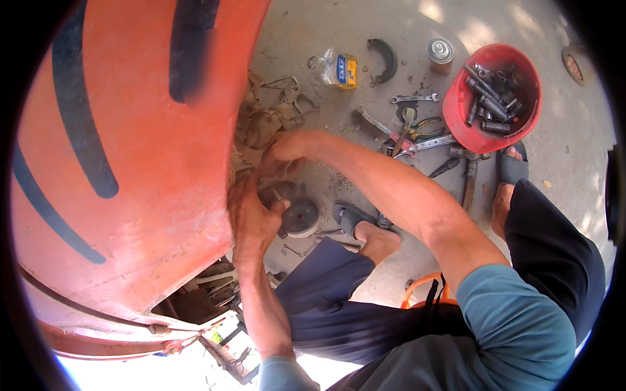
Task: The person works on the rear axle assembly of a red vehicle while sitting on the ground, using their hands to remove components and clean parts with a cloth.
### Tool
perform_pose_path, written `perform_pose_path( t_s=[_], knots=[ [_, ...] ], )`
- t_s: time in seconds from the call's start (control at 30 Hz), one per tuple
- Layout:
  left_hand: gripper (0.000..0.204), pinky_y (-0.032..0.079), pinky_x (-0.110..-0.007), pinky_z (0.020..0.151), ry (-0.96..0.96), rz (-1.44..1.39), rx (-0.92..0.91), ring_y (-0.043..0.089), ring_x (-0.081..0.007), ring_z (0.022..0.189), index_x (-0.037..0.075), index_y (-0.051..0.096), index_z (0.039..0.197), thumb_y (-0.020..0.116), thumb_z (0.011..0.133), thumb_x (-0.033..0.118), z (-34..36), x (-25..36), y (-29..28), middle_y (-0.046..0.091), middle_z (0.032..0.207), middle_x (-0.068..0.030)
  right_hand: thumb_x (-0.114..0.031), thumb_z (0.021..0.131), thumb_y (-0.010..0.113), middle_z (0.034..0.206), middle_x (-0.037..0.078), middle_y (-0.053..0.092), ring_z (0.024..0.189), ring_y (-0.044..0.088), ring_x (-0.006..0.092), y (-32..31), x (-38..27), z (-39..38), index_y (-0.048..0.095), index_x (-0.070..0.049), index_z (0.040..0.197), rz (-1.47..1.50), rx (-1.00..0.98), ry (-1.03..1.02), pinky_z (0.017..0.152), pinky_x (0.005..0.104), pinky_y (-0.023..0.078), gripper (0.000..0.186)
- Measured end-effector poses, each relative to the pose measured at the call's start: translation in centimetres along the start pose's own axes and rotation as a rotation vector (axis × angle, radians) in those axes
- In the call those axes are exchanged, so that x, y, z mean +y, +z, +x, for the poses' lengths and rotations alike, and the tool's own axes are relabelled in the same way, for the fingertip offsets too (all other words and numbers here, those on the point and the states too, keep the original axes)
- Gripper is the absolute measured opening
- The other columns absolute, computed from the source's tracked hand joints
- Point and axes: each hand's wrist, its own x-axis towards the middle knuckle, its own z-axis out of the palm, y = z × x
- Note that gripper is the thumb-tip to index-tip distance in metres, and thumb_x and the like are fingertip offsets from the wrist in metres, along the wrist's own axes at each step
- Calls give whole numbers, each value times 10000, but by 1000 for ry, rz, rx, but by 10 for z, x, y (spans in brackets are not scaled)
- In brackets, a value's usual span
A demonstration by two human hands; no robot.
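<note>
My left hand is at the lower edge of a red painted panel, its fingers curled onto dusty metal parts that are mostly hidden, with the thumb pointing toward a round dark drum with a pale rim. My right hand reaches in just above it, fingers bent among the dirty mechanical parts beside the panel. I cannot make out what either hand grips.
Around my sandaled feet lie wrenches, pliers, a hammer, a curved dark part, a plastic bottle, a can and a red tub of metal sockets and tubes. An orange seat is behind my legs.
</note>
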Motion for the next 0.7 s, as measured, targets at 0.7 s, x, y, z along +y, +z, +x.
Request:
perform_pose_path(
  t_s=[0.7],
  knots=[
    [649,381,-477,1009,-24,54,2,554,-353,1175,-4,593,1242,836,664,161,-5,3,0,631,1210,-168,-48,856,593,1091,203,560,961,616,422,-212,149,-112,591,-31,1046,-1117,1541,83,845,466,542,191]
  ],
)
